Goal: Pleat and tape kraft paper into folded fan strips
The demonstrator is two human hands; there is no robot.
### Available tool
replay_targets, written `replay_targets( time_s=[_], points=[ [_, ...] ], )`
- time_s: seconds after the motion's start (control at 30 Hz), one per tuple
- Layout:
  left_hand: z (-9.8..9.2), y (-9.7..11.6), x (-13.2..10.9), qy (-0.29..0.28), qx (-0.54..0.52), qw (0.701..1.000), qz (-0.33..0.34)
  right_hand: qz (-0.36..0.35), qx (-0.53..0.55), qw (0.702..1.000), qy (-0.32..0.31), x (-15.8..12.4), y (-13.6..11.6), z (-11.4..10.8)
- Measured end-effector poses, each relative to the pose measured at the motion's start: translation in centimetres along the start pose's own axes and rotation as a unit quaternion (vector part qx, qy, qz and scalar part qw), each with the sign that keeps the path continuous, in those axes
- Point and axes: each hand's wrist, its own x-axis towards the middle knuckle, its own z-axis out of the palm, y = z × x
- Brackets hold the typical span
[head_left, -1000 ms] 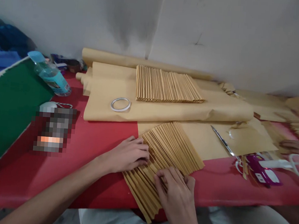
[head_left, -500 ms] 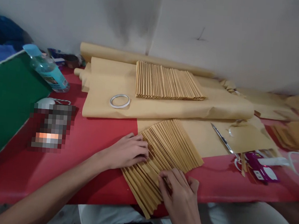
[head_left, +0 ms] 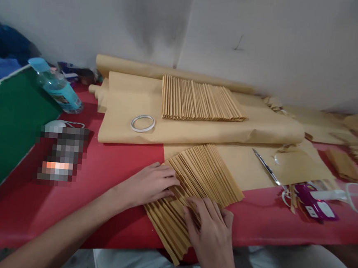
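A pleated sheet of brown paper [head_left: 200, 175] lies on the red table [head_left: 107, 174] near its front edge, folded like an accordion. My left hand [head_left: 152, 183] lies on the sheet's left side, fingers pressed down on the folds. My right hand [head_left: 210, 229] rests on the near part of the sheet, fingertips pinching or pressing a fold. A second pleated sheet [head_left: 200, 99] lies farther back on flat brown paper [head_left: 125, 109].
A tape ring [head_left: 143, 123] lies on the brown paper. A water bottle [head_left: 57, 87] lies at the left beside a green board [head_left: 9, 124]. Scissors [head_left: 267, 168] and a purple device [head_left: 311, 202] lie at the right. Paper rolls line the wall.
My right hand has slid slightly left along the folds and its fingers lie flatter. The left hand stays put. At the far right, folded paper pieces have shifted.
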Motion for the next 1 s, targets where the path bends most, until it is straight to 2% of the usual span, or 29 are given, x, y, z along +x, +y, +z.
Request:
replay_targets(
  time_s=[0.27, 0.47, 0.67, 1.0],
  points=[
    [0.1, 0.4, 0.0, 0.005, -0.004, 0.999, -0.034, -0.01, -0.039, 0.999, 0.029, 1.0, -0.5, 0.3],
    [-0.3, 0.2, 0.2, 0.0, -0.019, 0.999, -0.036, -0.01, -0.037, 0.999, 0.006, 1.1, -0.6, 0.7],
    [-0.6, 0.0, 0.2, -0.001, -0.004, 1.0, -0.024, -0.017, -0.011, 1.0, 0.02, 1.4, -0.9, 0.7],
    [-0.1, -0.5, 0.1, 0.029, 0.045, 0.997, 0.05, -0.023, -0.002, 0.999, 0.033, 2.0, -1.2, 1.2]
  ],
)
